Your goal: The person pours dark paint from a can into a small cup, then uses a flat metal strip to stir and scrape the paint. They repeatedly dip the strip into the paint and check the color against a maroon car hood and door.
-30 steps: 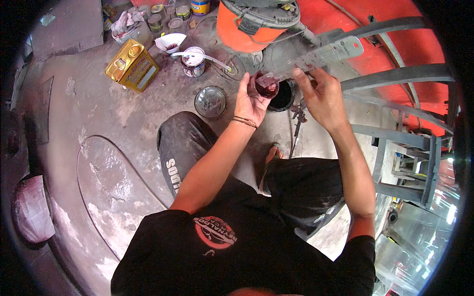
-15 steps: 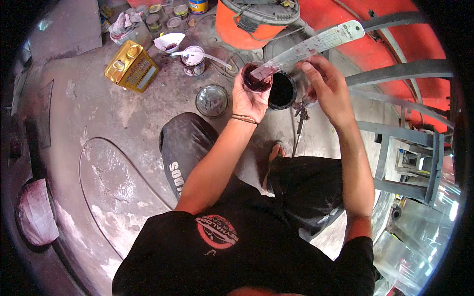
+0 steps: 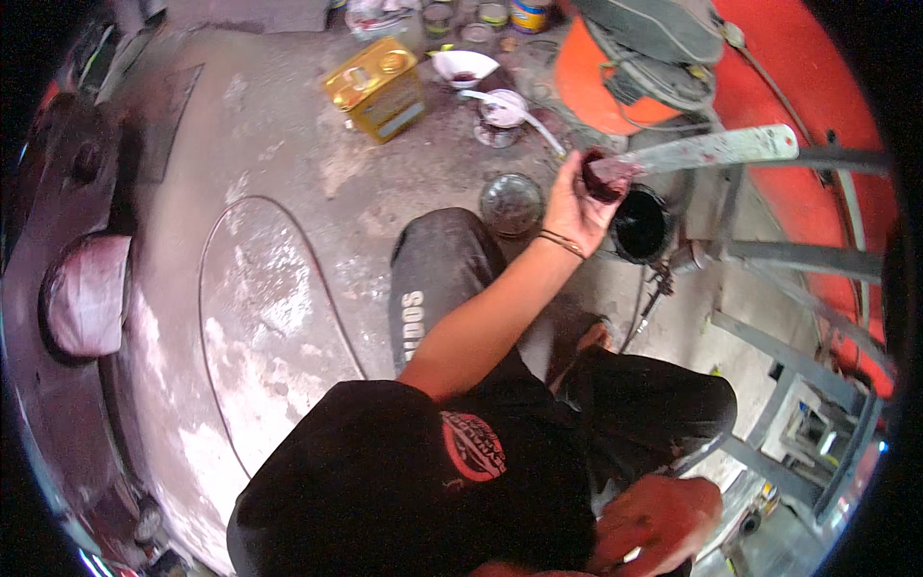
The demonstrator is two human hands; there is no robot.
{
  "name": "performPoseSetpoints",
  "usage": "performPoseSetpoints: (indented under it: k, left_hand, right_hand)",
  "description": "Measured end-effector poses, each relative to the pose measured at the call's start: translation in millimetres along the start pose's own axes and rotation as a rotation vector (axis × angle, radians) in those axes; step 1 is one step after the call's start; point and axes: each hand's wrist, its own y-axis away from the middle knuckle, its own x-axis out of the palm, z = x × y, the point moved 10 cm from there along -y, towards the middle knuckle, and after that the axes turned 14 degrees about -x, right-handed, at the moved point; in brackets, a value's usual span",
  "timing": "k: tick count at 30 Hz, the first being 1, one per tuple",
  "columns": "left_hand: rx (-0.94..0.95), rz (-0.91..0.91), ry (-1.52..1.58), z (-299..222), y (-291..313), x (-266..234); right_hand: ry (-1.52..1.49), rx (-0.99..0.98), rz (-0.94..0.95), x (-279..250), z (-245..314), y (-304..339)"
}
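Note:
My left hand (image 3: 575, 213) is wrapped round a small cup (image 3: 606, 190) smeared inside with dark red paint. A long flat metal ruler (image 3: 716, 149) leans in the cup, its stained end inside and its free end pointing right. My right hand (image 3: 661, 519) is low at the right, close to my black shirt. Its fingers are curled and blurred, with a small pale fleck between them that I cannot identify. Just below the cup, a black-lined pot (image 3: 642, 226) stands on the floor. A spray gun (image 3: 661, 279) sits beside it.
A round clear lid or dish (image 3: 511, 205), a paint-stained tin (image 3: 500, 111), a white bowl (image 3: 465, 69) and a gold can (image 3: 377, 91) stand on the floor. An orange bucket (image 3: 591, 82) is behind. Grey metal frames (image 3: 798, 260) fill the right; a hose (image 3: 308, 240) loops leftward.
My right hand has let go of the ruler and moved down toward my body. The ruler stays in the cup. The view has shifted, so the surroundings sit further right.

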Motion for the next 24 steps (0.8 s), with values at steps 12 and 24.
performPoseSetpoints:
  k: [12,24]
  left_hand:
    - [0.040,0.022,-0.045,-24.5,16.7,11.8]
    - [0.072,0.039,-0.042,-41.2,22.2,24.4]
  right_hand:
    - [0.146,-0.164,-0.546,-21.8,-3.9,-58.6]
    - [-0.341,-0.438,-0.492,-23.4,-37.5,-123.1]
